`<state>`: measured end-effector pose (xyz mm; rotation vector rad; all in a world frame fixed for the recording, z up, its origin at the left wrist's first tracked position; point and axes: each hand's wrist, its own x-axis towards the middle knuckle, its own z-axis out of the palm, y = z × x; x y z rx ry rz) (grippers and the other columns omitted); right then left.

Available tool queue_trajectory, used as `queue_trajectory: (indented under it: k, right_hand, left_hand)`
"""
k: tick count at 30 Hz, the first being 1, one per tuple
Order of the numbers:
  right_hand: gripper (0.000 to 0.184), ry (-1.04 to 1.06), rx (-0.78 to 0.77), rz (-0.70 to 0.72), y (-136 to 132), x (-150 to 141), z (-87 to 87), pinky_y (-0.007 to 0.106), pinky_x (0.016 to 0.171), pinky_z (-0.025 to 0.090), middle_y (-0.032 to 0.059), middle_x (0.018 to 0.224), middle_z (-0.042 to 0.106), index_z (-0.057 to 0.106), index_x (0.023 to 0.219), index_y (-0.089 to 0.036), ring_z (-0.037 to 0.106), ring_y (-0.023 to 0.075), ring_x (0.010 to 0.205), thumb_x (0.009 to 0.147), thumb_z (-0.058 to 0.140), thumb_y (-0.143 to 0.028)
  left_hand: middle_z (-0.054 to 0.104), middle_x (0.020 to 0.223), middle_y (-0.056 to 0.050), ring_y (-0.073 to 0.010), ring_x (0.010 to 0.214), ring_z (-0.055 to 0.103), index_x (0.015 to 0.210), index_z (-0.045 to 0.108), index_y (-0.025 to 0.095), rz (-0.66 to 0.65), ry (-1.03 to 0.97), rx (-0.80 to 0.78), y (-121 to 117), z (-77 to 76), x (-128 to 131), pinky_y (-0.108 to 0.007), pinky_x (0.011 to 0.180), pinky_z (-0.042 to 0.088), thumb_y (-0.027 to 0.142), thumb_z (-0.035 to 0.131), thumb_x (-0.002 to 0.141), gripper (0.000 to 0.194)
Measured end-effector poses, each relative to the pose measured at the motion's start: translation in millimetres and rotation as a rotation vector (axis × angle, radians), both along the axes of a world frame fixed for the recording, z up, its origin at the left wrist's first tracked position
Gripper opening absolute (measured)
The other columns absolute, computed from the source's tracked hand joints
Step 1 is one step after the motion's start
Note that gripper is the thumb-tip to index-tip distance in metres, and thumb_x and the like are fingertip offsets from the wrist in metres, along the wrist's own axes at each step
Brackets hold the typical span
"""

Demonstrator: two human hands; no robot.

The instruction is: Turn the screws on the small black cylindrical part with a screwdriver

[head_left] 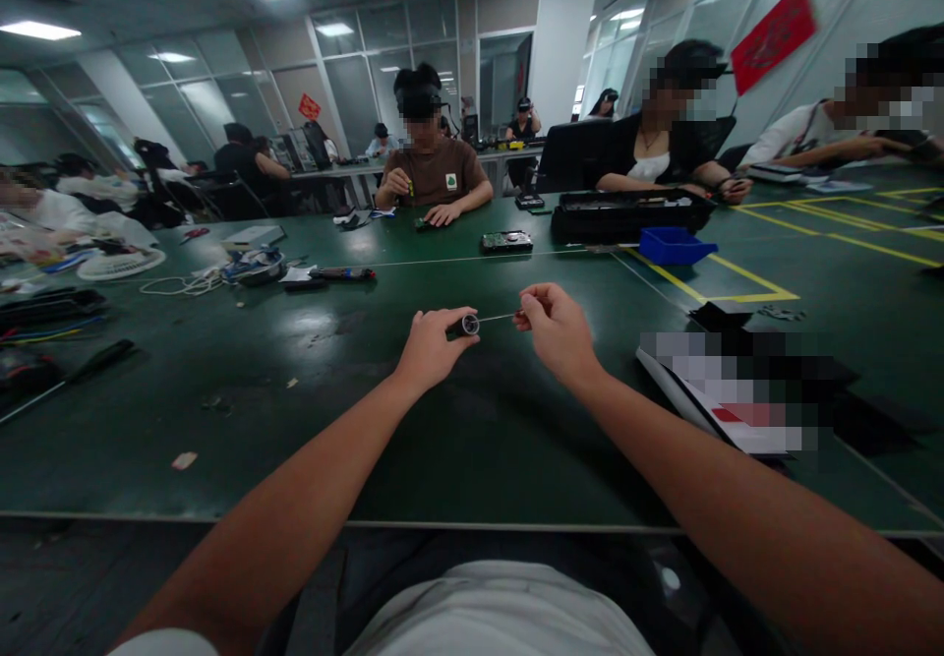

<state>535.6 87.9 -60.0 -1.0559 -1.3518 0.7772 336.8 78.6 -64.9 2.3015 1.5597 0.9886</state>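
Observation:
Above the green table, my left hand (432, 349) is closed around a small black cylinder (468, 325), its round, silver-rimmed end turned toward me. What sits inside that end is too small to make out. To the right, my right hand (555, 329) pinches a thin metal rod (498, 318) between thumb and fingers. The rod points left, and its far tip is at the cylinder's round end. Whether the tip is inside or just in front, I cannot tell. The rod's other end is hidden in my fingers.
Across the green table (280, 459) sits a person (435, 169) with a circuit board. A hard drive (506, 241), a blue bin (675, 245) and a long black case (630, 215) lie ahead. Tools and cables (192, 280) lie left; a blurred-out white box (685, 390) lies right.

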Motion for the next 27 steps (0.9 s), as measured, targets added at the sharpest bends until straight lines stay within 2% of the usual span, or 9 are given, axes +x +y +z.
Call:
queue_trajectory:
  k: [8, 11, 14, 20, 22, 25, 27]
  right_hand:
    - [0.017, -0.221, 0.093, -0.010, -3.7, 2.0, 0.9, 0.036, 0.072, 0.050, 0.0026, 0.079, 0.067, 0.059, 0.091, -0.022, 0.067, 0.0201, 0.076, 0.092, 0.052, -0.038]
    - [0.024, -0.281, 0.082, -0.020, -7.0, 3.4, 3.8, 0.035, 0.068, 0.048, 0.0020, 0.075, 0.067, 0.060, 0.094, -0.022, 0.066, 0.0202, 0.071, 0.095, 0.049, -0.043]
    - [0.034, -0.370, 0.085, -0.037, -10.0, 4.7, 6.3, 0.035, 0.065, 0.045, 0.0021, 0.069, 0.064, 0.062, 0.098, -0.023, 0.063, 0.0205, 0.065, 0.099, 0.039, -0.048]
    - [0.027, -0.332, 0.132, -0.016, -8.5, 2.7, 2.8, 0.037, 0.073, 0.046, 0.0041, 0.086, 0.067, 0.050, 0.119, -0.022, 0.064, 0.0215, 0.076, 0.094, 0.047, -0.035]
    - [0.025, -0.286, 0.121, 0.001, -7.6, 2.2, 1.9, 0.037, 0.074, 0.047, 0.0036, 0.087, 0.066, 0.049, 0.116, -0.022, 0.064, 0.0209, 0.077, 0.093, 0.048, -0.033]
    - [0.018, -0.306, 0.066, 0.030, -8.3, 2.6, 3.1, 0.035, 0.068, 0.045, 0.0005, 0.076, 0.063, 0.054, 0.104, -0.024, 0.062, 0.0202, 0.071, 0.095, 0.045, -0.037]
    - [0.022, -0.342, 0.053, 0.023, -9.9, 2.7, 4.6, 0.034, 0.064, 0.042, -0.0010, 0.069, 0.059, 0.056, 0.098, -0.025, 0.059, 0.0194, 0.066, 0.097, 0.042, -0.042]
  left_hand:
    - [0.071, 0.121, -0.005, -0.0278, 0.114, 0.061, 0.122, 0.068, 0.028, 0.027, 0.014, -0.020, -0.3, 1.9, 0.7, -0.055, 0.111, 0.031, 0.029, 0.073, 0.084, 0.039]
    - [0.072, 0.119, -0.005, -0.0274, 0.112, 0.062, 0.122, 0.068, 0.028, 0.022, 0.015, -0.019, -0.4, 1.6, 0.6, -0.056, 0.112, 0.030, 0.029, 0.074, 0.083, 0.039]
    - [0.072, 0.119, -0.005, -0.0278, 0.113, 0.061, 0.122, 0.068, 0.028, 0.024, 0.012, -0.023, 0.0, 0.1, 0.0, -0.056, 0.112, 0.030, 0.029, 0.074, 0.083, 0.039]
    - [0.071, 0.120, -0.005, -0.0277, 0.114, 0.061, 0.124, 0.067, 0.029, 0.024, 0.023, -0.045, 1.4, -2.5, -1.4, -0.056, 0.113, 0.030, 0.030, 0.073, 0.083, 0.041]
    - [0.071, 0.122, -0.005, -0.0279, 0.115, 0.061, 0.124, 0.067, 0.029, 0.028, 0.020, -0.043, 1.7, -3.0, -1.9, -0.056, 0.113, 0.030, 0.030, 0.073, 0.084, 0.041]
    - [0.071, 0.122, -0.005, -0.0289, 0.116, 0.061, 0.123, 0.067, 0.029, 0.027, 0.018, -0.038, 2.4, -3.5, -2.7, -0.057, 0.113, 0.030, 0.030, 0.073, 0.084, 0.040]
    - [0.071, 0.122, -0.005, -0.0293, 0.115, 0.062, 0.122, 0.068, 0.029, 0.023, 0.014, -0.037, 2.8, -3.5, -2.9, -0.057, 0.112, 0.031, 0.030, 0.073, 0.083, 0.040]
